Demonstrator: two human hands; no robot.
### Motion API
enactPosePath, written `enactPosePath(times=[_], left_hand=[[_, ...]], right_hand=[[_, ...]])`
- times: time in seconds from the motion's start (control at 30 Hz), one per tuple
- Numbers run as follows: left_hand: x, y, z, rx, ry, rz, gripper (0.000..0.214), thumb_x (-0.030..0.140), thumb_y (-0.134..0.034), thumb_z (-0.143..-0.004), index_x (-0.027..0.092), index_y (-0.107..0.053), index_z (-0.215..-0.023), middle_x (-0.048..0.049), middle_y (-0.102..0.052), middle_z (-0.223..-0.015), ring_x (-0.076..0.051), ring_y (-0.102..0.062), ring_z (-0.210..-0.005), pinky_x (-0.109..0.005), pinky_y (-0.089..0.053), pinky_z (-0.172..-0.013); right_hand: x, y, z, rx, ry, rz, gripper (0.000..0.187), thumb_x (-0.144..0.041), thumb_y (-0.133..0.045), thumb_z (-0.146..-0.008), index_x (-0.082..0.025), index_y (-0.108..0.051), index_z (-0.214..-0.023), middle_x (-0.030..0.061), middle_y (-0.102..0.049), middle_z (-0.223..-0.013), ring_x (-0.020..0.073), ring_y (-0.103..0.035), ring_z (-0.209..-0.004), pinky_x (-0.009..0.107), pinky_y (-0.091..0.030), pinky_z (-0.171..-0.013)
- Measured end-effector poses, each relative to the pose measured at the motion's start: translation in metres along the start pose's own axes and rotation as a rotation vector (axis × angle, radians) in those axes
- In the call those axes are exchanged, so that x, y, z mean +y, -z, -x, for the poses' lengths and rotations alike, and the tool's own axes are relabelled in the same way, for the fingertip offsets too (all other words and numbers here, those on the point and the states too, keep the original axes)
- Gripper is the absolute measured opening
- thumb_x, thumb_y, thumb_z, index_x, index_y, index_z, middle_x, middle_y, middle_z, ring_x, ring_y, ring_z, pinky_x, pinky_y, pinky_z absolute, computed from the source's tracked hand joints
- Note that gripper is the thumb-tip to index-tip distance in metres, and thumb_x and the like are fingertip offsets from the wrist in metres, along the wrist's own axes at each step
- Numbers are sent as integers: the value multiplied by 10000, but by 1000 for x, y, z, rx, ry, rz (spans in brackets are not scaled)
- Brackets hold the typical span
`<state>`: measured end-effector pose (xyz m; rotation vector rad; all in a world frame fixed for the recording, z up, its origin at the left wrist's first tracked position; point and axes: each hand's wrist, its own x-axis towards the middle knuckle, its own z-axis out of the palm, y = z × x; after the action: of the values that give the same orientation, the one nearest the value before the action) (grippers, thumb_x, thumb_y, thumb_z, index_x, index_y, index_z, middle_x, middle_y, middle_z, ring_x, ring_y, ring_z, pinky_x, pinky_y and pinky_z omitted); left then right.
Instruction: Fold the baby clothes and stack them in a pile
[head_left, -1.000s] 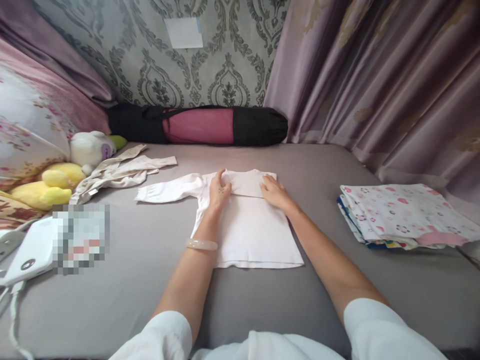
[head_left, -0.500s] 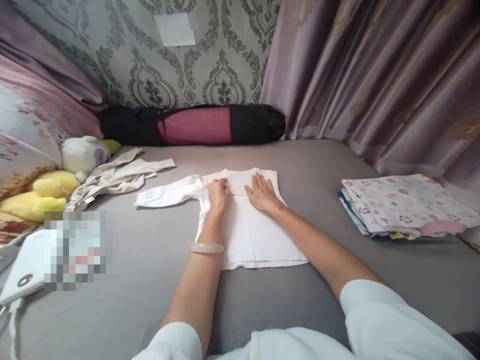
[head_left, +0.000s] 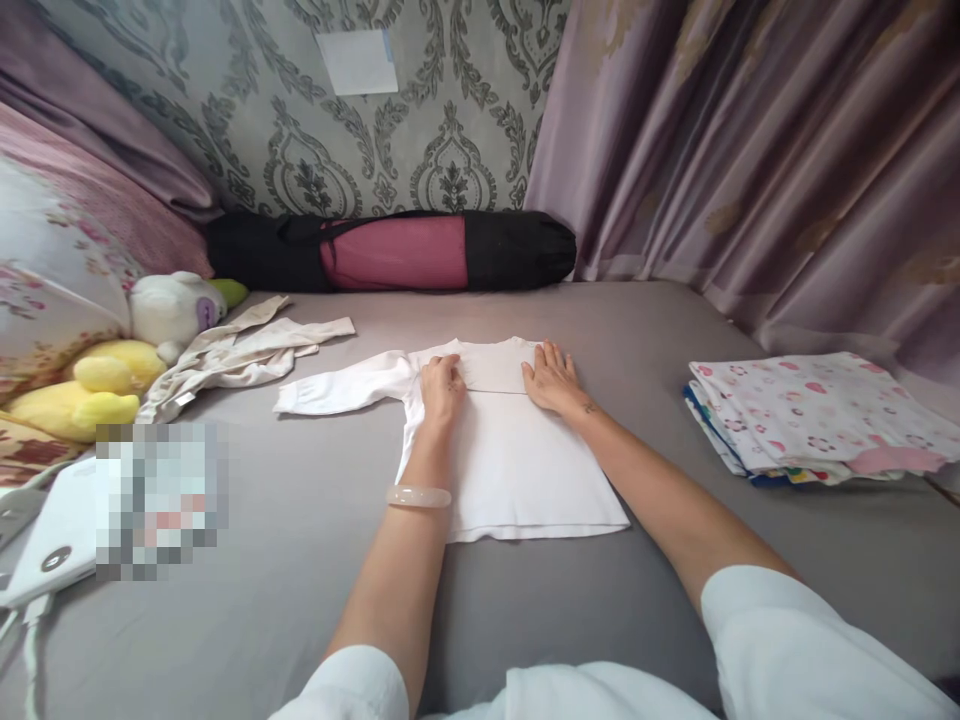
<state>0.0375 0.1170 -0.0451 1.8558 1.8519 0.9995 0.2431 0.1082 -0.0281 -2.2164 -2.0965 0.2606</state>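
A small white long-sleeved shirt (head_left: pixel 525 460) lies flat in front of me, one sleeve stretched out to the left. The other sleeve (head_left: pixel 495 368) is folded across the chest. My left hand (head_left: pixel 442 388), a pale bangle on its wrist, presses on the shirt at the left shoulder with its fingers bent and closed on the cloth. Its fingertips are partly hidden. At the right shoulder edge, my right hand (head_left: pixel 553 380) lies flat with its fingers spread, touching the folded sleeve.
Crumpled beige clothing (head_left: pixel 225 360) lies at left beside plush toys (head_left: pixel 105 385). A white device (head_left: pixel 64 530) with a cable is near the left edge. Folded printed cloths (head_left: pixel 810 410) are stacked at right. A black and pink roll bag (head_left: pixel 394 253) lies along the wall.
My right hand has slid rightward along the folded sleeve to the shirt's right shoulder edge. My left hand stays at the left shoulder. The view has shifted slightly.
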Motion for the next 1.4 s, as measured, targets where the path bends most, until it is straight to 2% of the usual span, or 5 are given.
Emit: enactPosePath(times=[0.4,0.63,0.97,1.17,1.4], left_hand=[[-2,1,0,-35,47,-153,404,92,-426,-849,200,-655,-1163,-134,-593,-1069,-279,-558,-1089,-368,-422,-943],[5,7,1,61,6,-92,375,127,-401,-900,163,-631,-1194,-146,-570,-1109,-275,-532,-1119,-371,-423,-948],[6,5,7,-103,-43,-237,281,225,-466,-909,203,-704,-1058,-144,-600,-1176,-291,-530,-1127,-404,-418,-964],[10,16,0,-119,57,-27,314,217,-473,-901,141,-699,-1106,-155,-677,-1141,-269,-608,-1087,-368,-443,-962],[1,48,-15,69,275,372,283,277,-518,-850,139,-717,-995,-119,-744,-968,-227,-686,-925,-320,-503,-848]], right_hand=[[10,-7,-10,-2,-35,-9,692,-422,-171,-985,-4,-190,-1537,170,-99,-1630,281,-104,-1495,465,-108,-1199],[-21,4,-13,52,-16,-16,623,-408,-205,-1001,-84,-280,-1528,175,-142,-1624,292,-96,-1497,506,-40,-1193],[-38,-16,-23,49,-17,-39,642,-460,-175,-1006,-130,-232,-1554,164,-147,-1625,299,-68,-1498,569,-47,-1175],[-46,-8,-21,35,-35,-45,616,-407,-237,-1003,-108,-257,-1541,185,-118,-1625,317,-62,-1497,576,-57,-1170],[-102,-10,-13,48,207,-102,593,-404,-211,-1013,-131,-283,-1536,156,-153,-1626,267,-71,-1502,517,-41,-1185]])
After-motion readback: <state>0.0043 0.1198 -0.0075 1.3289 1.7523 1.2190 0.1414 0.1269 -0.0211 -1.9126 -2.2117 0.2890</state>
